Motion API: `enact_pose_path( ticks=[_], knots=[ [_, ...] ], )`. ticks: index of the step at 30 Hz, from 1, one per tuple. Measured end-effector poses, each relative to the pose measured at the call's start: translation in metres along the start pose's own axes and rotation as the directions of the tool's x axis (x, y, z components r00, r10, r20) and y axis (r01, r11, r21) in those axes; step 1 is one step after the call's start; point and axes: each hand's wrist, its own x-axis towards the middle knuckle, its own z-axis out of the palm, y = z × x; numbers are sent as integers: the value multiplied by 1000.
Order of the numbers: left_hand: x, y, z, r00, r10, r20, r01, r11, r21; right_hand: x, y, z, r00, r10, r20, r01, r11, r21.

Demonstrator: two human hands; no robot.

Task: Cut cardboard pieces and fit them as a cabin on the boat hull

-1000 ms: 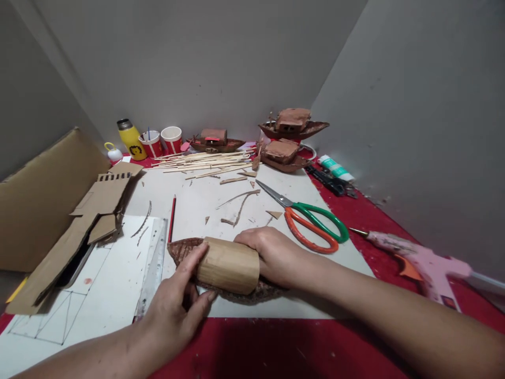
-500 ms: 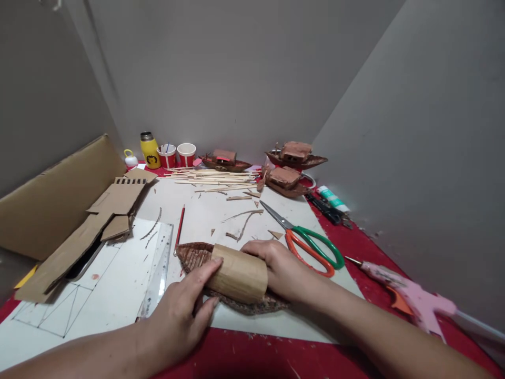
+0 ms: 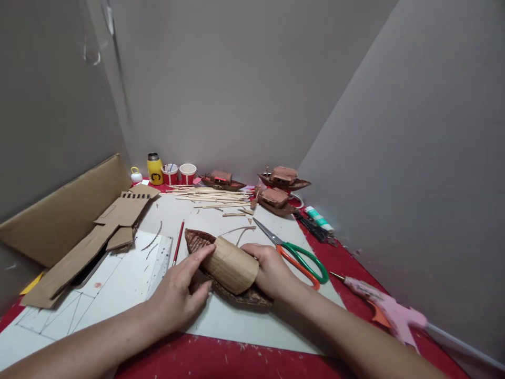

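A small brown model boat point(image 3: 199, 241) is held between both hands above the white sheet. Over its middle lies a curved tan cardboard roof point(image 3: 233, 265). My left hand point(image 3: 183, 281) grips the near left side, index finger on the roof's left end and thumb lower by the hull. At the right end, my right hand point(image 3: 272, 271) holds the boat and roof, its fingertips partly hidden behind the cardboard. Just right of my right hand lie scissors point(image 3: 294, 258) with green and orange handles. A red pencil point(image 3: 179, 242) rests beyond my left hand.
Thin wooden sticks point(image 3: 213, 196) and several finished model boats point(image 3: 274, 199) stand at the back, beside paper cups point(image 3: 188, 173) and a yellow bottle point(image 3: 155, 169). Cut cardboard point(image 3: 98, 229) and a ruler point(image 3: 160, 260) lie left. A pink glue gun point(image 3: 386, 300) lies right.
The boat has tilted, its left tip rising and its right end dropping slightly toward me. Both hands keep their hold. The whole view has shifted a little.
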Motion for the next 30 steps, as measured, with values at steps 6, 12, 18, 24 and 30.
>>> enact_pose_path(
  ticks=[6, 12, 18, 24, 30],
  knots=[
    [12, 3, -5, 998, 60, 21, -62, 993, 105, 4, 1, -8, 997, 22, -70, -23, 1000, -11],
    [20, 21, -19, 947, -171, -271, 123, 975, -186, 11, 3, -21, 983, 64, -173, -50, 995, 84],
    [53, 34, -9, 783, -619, 63, 388, 407, -827, 18, 0, -25, 965, 128, -229, -61, 959, 278],
    [87, 49, 25, 761, -527, 378, 441, -7, -898, 18, 3, -22, 943, 173, -285, -91, 955, 281],
    [102, 46, 38, 743, -572, 347, 389, -53, -920, 17, 1, -25, 942, 181, -281, -126, 971, 202]
  ],
)
